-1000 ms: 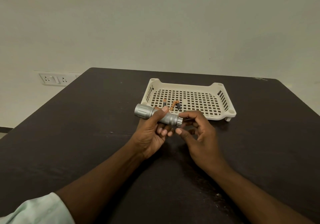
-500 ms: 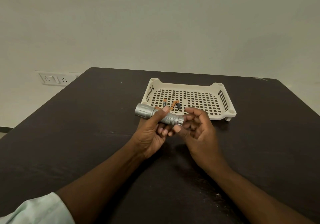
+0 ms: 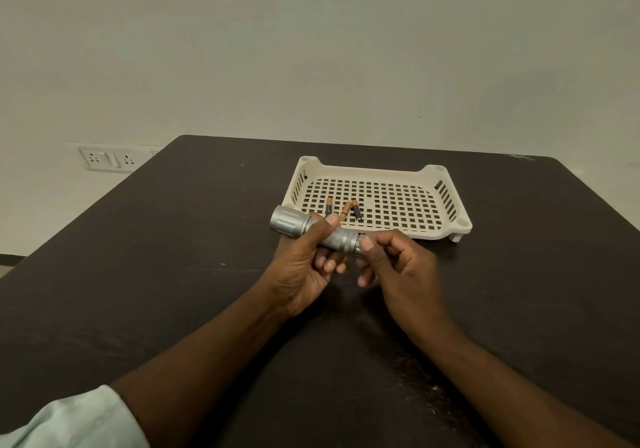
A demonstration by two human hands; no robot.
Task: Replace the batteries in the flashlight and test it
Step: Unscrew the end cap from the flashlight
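A silver flashlight (image 3: pixel 294 223) is held over the dark table, its wide head pointing left. My left hand (image 3: pixel 304 267) wraps the middle of its body, thumb lying on top. My right hand (image 3: pixel 398 267) pinches the tail end of the flashlight between thumb and fingers. Behind the hands stands a cream perforated tray (image 3: pixel 446 219). Three small orange-and-black batteries (image 3: pixel 346 209) lie loose on the tray's front left part.
The dark table (image 3: pixel 173 274) reaches the pale wall at the back. A white socket plate (image 3: pixel 104 159) is mounted on the wall at the left, beyond the table's edge. A pale sleeve (image 3: pixel 69 420) shows at the bottom left.
My right hand's fingers spread apart at the tail half a second ago and have closed on it again with a shifted grip. The flashlight and left hand stayed in place.
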